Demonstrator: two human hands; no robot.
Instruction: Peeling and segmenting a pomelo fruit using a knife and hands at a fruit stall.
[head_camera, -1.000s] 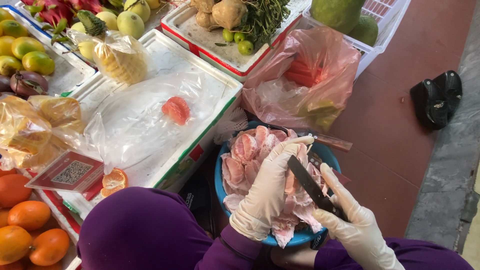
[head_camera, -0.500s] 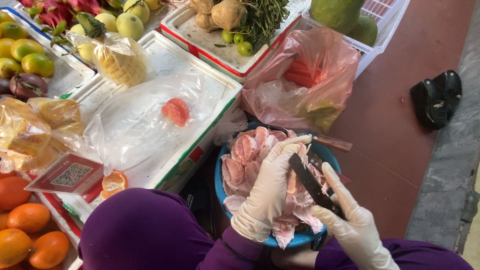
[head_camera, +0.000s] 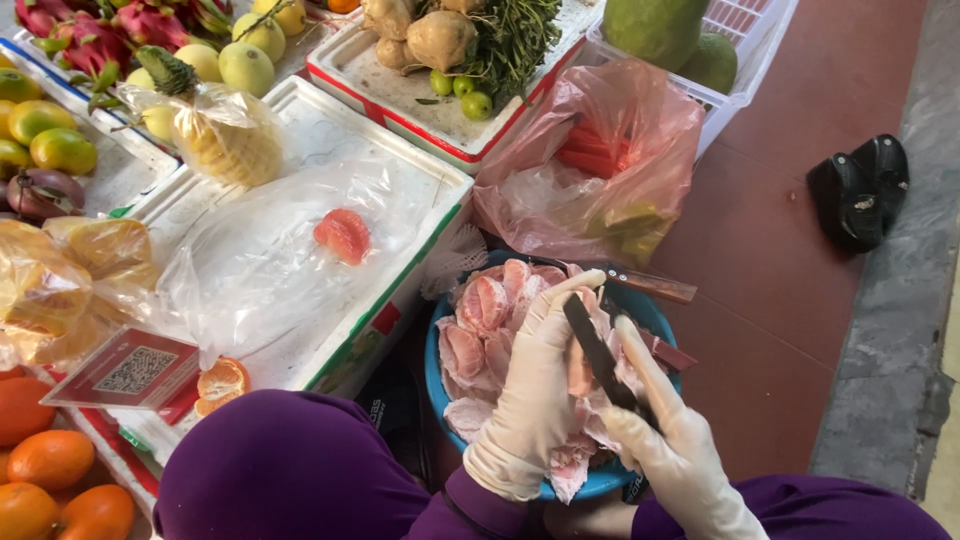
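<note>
Over the bowl: both your gloved hands work above the round blue plastic bowl heaped with pink pomelo peel and segments.

Left hand: your left hand, in a cream latex glove, is curled around a piece of pink pomelo flesh; thumb and fingertips reach up past the blade.

Right hand: your right hand, gloved the same, is clenched on the handle of a dark-bladed kitchen knife; the index finger lies straight along the spine.

Change: the blade sat flatter and just right of your left fingers a second ago; it now stands steeper, its tip close under your left thumb. Judgement: the cut is moving deeper into the membrane of the held piece.

Fruit position: the piece sits between your left palm and the blade, directly above the bowl.

Beyond your fingers: a second, wooden-handled knife rests across the bowl's far rim.

Left of your fingers: one peeled pink segment lies on clear plastic wrap over a white foam box.

Caution: thumb lies close to the edge; keep strokes short.
</note>
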